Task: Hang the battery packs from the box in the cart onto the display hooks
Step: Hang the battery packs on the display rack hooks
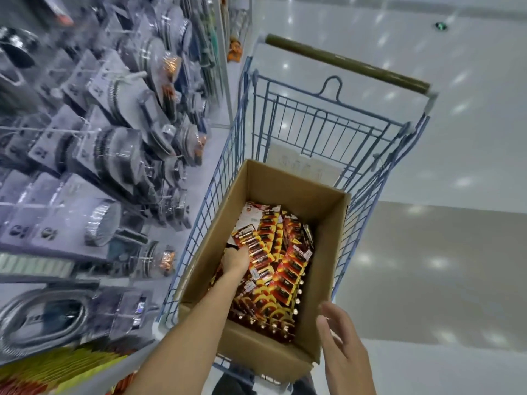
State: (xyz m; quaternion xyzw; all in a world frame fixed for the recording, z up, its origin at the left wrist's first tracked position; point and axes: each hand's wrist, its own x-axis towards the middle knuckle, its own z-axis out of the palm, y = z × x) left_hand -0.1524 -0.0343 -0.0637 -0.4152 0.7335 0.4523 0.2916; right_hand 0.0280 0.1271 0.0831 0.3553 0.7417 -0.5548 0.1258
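The left hand (236, 262) digs among the battery packs (285, 266) in the cardboard box (328, 223), likely to fetch one; its grip is hidden. The right hand (342, 340), fingers spread, hovers by the box's near corner, probably to steady it.

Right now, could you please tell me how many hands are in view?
2. The left hand reaches into the cardboard box among the battery packs, its fingers partly hidden; the right hand is open beside the box's near-right corner.

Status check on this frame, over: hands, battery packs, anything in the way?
Copy: left hand down in the box, gripping a battery pack; right hand open at the box's near corner. Pack not yet out. Nothing seen in the way.
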